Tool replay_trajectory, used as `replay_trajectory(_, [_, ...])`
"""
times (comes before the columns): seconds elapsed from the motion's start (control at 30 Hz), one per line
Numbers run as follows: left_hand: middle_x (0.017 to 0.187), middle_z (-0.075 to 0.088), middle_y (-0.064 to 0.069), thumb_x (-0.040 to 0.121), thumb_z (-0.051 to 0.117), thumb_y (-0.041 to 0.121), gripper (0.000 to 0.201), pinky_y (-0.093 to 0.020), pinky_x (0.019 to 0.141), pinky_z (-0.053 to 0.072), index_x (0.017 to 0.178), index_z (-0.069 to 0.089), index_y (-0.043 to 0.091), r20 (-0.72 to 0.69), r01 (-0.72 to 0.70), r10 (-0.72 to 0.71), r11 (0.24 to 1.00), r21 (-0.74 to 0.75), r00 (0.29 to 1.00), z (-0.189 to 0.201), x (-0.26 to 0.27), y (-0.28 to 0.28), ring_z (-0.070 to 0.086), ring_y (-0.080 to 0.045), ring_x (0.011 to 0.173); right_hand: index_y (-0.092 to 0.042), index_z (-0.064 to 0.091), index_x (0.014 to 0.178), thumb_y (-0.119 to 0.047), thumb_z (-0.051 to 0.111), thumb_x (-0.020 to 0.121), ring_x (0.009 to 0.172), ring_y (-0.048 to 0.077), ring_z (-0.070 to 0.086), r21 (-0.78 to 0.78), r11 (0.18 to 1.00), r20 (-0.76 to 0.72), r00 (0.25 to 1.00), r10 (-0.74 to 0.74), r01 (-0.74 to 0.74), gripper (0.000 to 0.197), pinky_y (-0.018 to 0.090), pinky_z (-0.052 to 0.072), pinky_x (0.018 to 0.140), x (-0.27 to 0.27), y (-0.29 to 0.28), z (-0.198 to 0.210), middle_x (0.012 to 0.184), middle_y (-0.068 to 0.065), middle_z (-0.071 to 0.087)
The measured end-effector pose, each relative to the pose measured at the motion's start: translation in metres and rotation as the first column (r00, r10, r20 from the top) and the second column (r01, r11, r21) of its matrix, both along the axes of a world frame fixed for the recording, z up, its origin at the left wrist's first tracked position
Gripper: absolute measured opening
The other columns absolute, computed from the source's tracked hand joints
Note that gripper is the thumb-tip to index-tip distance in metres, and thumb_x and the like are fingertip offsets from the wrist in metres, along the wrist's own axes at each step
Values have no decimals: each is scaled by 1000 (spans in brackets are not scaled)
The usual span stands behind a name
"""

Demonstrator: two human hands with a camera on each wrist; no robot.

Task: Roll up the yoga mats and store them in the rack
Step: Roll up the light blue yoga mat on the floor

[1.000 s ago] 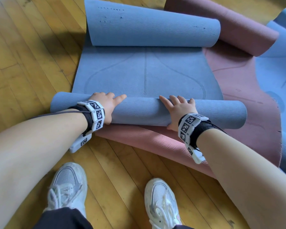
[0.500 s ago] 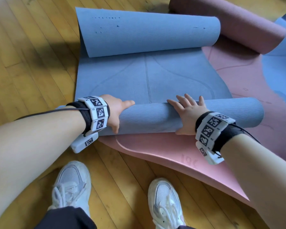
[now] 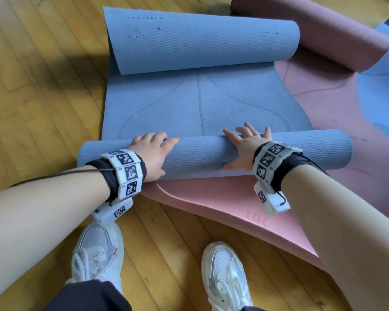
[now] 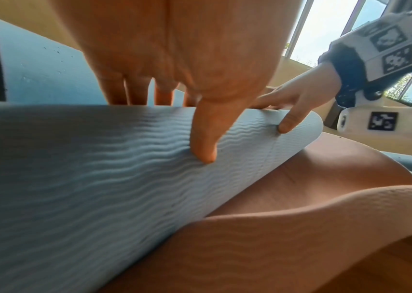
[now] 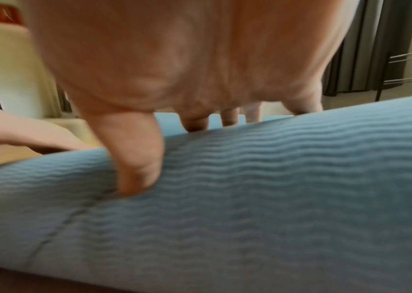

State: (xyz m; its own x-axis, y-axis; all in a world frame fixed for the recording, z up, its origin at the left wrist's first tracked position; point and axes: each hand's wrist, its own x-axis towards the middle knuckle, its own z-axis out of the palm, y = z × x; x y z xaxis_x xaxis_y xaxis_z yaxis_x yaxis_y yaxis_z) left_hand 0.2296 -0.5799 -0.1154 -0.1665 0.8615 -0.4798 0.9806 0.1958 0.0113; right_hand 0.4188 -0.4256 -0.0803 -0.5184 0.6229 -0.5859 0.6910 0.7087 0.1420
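My left hand [image 3: 152,153] and right hand [image 3: 245,149] lie spread, palms pressing the half-rolled blue mat [image 3: 211,158] on the pink mat [image 3: 222,198] on the floor. It feels soft, springy, grippy; I'd push evenly from mid-roll.

Exercise or yoga studio, by the look of it. Worn wooden plank floor [image 3: 43,90] with several yoga mats overlapping: blue mat [image 3: 200,104] half rolled, pink mat [image 3: 245,205] under it. Tall windows [image 4: 325,25] with greenery outside; cream walls, dark curtain [image 5: 370,45], metal rails [image 5: 410,67] beside it.
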Motion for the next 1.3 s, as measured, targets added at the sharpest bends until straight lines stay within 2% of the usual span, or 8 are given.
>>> replay_trajectory(0.2, [156, 21, -2, 90, 62, 30, 86, -36, 111, 27, 152, 4, 23, 129, -82, 82, 997, -2, 988, 6, -10, 8, 26, -25, 140, -30, 20, 145, -48, 58, 88, 130, 28, 35, 112, 994, -234, 972, 37, -11, 71, 57, 20, 111, 6, -17, 6, 137, 6, 38])
replay_trajectory(0.33, [150, 30, -6, 91, 60, 26, 68, -36, 108, 29, 145, 20, 17, 147, -142, 141, 990, 1, 979, 9, -6, 9, 26, -27, 141, -25, 34, 136, -47, 53, 91, 132, 28, 33, 122, 992, -191, 981, 42, -19, 53, 55, 26, 108, 3, -19, 3, 137, 3, 44])
replay_trajectory(0.53, [150, 17, -6, 96, 49, 36, 67, -40, 111, 21, 151, 12, 24, 18, -117, 116, 992, 37, 993, 9, -9, 6, 20, -28, 138, -30, 21, 149, -43, 43, 98, 146, 29, 6, 85, 995, -202, 979, -32, 50, 58, 57, 8, 115, 0, -14, -2, 155, 5, 20])
replay_trajectory(0.77, [135, 34, -7, 92, 47, 56, 79, -37, 100, 36, 151, 7, 23, -78, -26, 31, 997, 66, 996, 12, -7, 8, 38, -27, 123, -32, 18, 150, -47, 40, 98, 131, 29, 27, 164, 986, -204, 979, -4, 38, 59, 53, 19, 112, 2, -14, -6, 140, 5, 30])
replay_trajectory(0.9, [128, 40, -9, 90, 51, 54, 65, -38, 93, 42, 137, 27, 16, -100, -35, 37, 999, 24, 994, 13, -4, 10, 43, -29, 118, -27, 20, 147, -41, 38, 100, 127, 29, 37, 169, 985, -231, 973, 10, 30, 53, 48, 27, 108, -4, -15, -6, 137, 7, 39])
replay_trajectory(1.03, [135, 36, -10, 93, 49, 48, 66, -39, 96, 42, 144, 22, 15, -104, -31, 32, 999, 6, 994, 7, -6, 11, 41, -30, 123, -20, 34, 138, -37, 37, 100, 132, 29, 35, 147, 989, -236, 972, 2, 34, 42, 48, 28, 108, -11, -8, -6, 137, 8, 44])
replay_trajectory(1.17, [153, 19, -10, 99, 41, 43, 71, -40, 109, 32, 152, 2, 16, -39, -66, 66, 998, -13, 997, 3, -13, 14, 24, -30, 140, -26, 16, 151, -42, 38, 100, 147, 25, 6, 70, 996, -212, 976, -43, 59, 57, 52, 6, 117, -7, -5, -7, 159, 2, 15])
replay_trajectory(1.3, [156, 14, -8, 99, 41, 43, 73, -41, 110, 33, 153, -1, 17, -16, -68, 68, 997, -25, 998, 3, -18, 18, 20, -27, 143, -30, -8, 152, -55, 58, 87, 148, 24, -6, 60, 998, -58, 998, 10, -7, 95, 54, 1, 117, -3, -3, -9, 161, 0, -5])
